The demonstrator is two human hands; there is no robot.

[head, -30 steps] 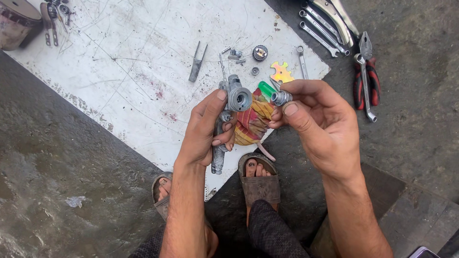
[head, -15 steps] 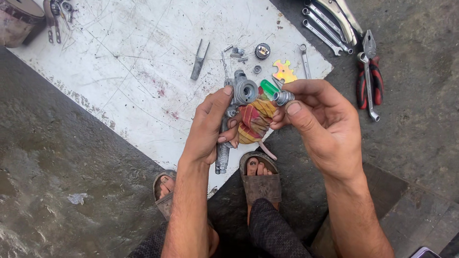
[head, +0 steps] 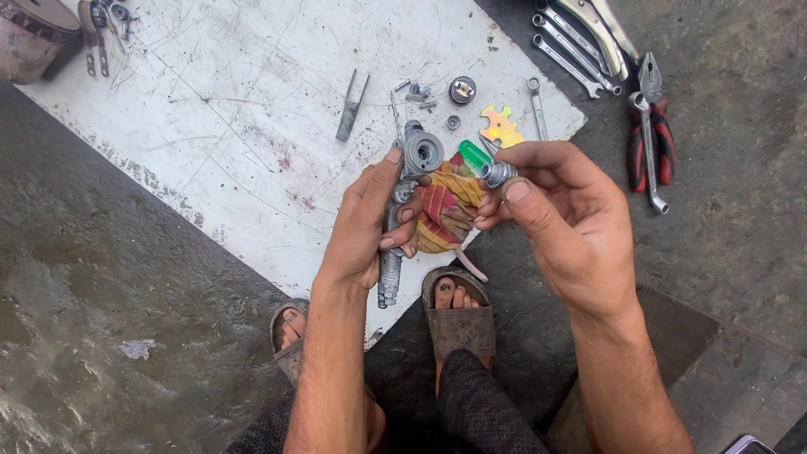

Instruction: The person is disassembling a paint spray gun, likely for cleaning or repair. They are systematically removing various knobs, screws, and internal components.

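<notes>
The left hand [head: 370, 223] wraps around a grey metal valve assembly [head: 403, 197], fingers curled about its body and thumb lying along its side, so that its round open port [head: 423, 153] points up at twelve o'clock and its ribbed stem [head: 388, 277] hangs down toward six. Just at three o'clock of that port, the right hand [head: 572, 227] pinches a small knurled metal fitting [head: 498, 173] between thumb and forefinger; a green-tipped tool [head: 473, 155] pokes out beside it. A striped red and yellow rag [head: 445, 214] sits bunched between the two hands. All this hovers over the lower edge of a scratched white board [head: 210, 109]. At twelve o'clock from the hands lie a yellow notched plate [head: 501, 126], a round nut [head: 461, 89] and a small spanner [head: 536, 105]; red-handled pliers [head: 651, 139] rest at two o'clock on the dark floor [head: 101, 277].
</notes>
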